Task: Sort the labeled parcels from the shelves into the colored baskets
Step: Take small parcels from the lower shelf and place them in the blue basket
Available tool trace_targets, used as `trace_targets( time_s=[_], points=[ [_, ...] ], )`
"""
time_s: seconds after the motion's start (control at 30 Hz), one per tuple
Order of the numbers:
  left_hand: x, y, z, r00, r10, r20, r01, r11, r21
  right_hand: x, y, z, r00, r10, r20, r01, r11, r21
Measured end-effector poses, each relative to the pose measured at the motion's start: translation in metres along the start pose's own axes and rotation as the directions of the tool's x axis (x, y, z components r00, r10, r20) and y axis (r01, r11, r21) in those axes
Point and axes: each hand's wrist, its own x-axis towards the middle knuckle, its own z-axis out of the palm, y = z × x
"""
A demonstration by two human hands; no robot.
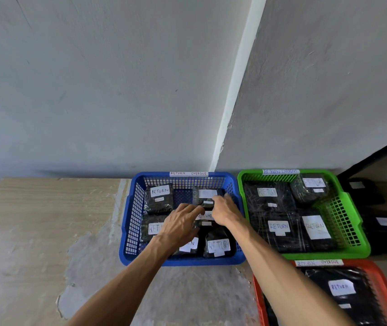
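Observation:
A blue basket (129,222) on the floor holds several black wrapped parcels with white "RETURN" labels. Both my hands reach into it. My left hand (183,220) and my right hand (225,209) meet over a middle parcel (205,216), fingers bent around its edges; the parcel is mostly hidden by them. Another parcel (207,196) lies just behind my right hand's fingertips. A green basket (352,222) to the right holds several labelled parcels. An orange basket (385,281) at the bottom right holds one large parcel (342,292).
The baskets stand against a grey wall with a white corner strip. Bare, worn floor stretches left of the blue basket. Two more black parcels (385,225) lie on a low shelf at the right edge, under a dark frame bar.

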Motion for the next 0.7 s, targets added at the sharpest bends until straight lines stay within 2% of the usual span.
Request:
trace_targets(
  time_s=[0.2,0.47,0.57,0.7],
  points=[
    [-0.007,-0.013,0.005,0.999,-0.022,0.023,0.023,1.0,-0.019,0.007,0.004,0.01,0.996,-0.087,0.03,0.084,0.993,0.088],
    [-0.008,-0.013,0.004,0.997,-0.071,0.025,0.072,0.997,-0.038,0.004,0.008,0.0,0.984,-0.147,0.097,0.139,0.986,0.088],
    [-0.01,-0.012,0.005,0.997,-0.078,0.018,0.079,0.996,-0.036,-0.015,0.012,-0.006,0.994,-0.109,0.022,0.107,0.992,0.067],
    [-0.01,-0.009,0.006,0.996,-0.092,0.0,0.092,0.995,-0.037,-0.052,0.016,0.007,0.985,-0.067,0.161,0.078,0.995,-0.061]
  ],
)
